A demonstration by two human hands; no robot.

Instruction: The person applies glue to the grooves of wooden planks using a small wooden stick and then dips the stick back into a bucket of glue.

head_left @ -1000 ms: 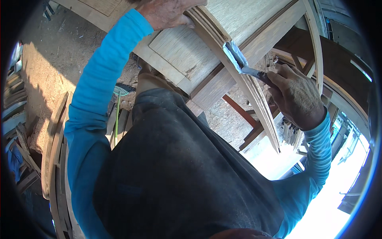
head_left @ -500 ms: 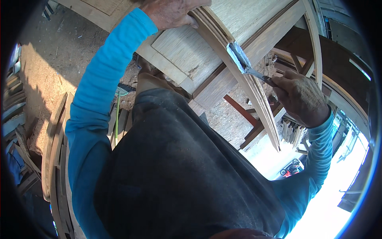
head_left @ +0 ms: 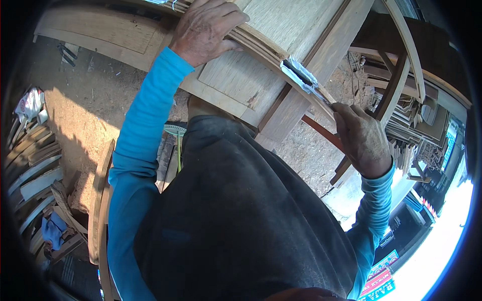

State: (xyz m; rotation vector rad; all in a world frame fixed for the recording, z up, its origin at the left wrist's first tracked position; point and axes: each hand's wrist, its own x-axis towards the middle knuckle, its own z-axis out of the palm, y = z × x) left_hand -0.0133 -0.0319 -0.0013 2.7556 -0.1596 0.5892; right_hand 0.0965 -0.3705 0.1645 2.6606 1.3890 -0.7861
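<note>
A long, slim wooden piece with lengthwise grooves (head_left: 258, 44) runs diagonally across the upper middle. My left hand (head_left: 203, 32) is closed over its upper left part, thumb on the near side. Crumpled silvery-white wrapping (head_left: 299, 72) with a dark middle sits on the wood farther right. My right hand (head_left: 362, 138) is closed around a slim metal tool (head_left: 320, 95), whose handle is hidden in the fingers. The tool's front end meets the wrapping; its exact shape is unclear. Beneath lies a panelled wooden door-like board (head_left: 236, 80).
Stacked wood strips (head_left: 37, 150) and a blue cloth (head_left: 52, 229) lie at left. A curved wooden frame (head_left: 409, 45) stands at upper right, near piled wood pieces (head_left: 401, 150). A green-handled rake-like tool (head_left: 175, 130) is beside my left arm. Sawdust covers the ground (head_left: 80, 115).
My right hand has moved left and slightly down, closer to the grooved wood. My left hand shows more fully, still on the wood. The whole view has shifted.
</note>
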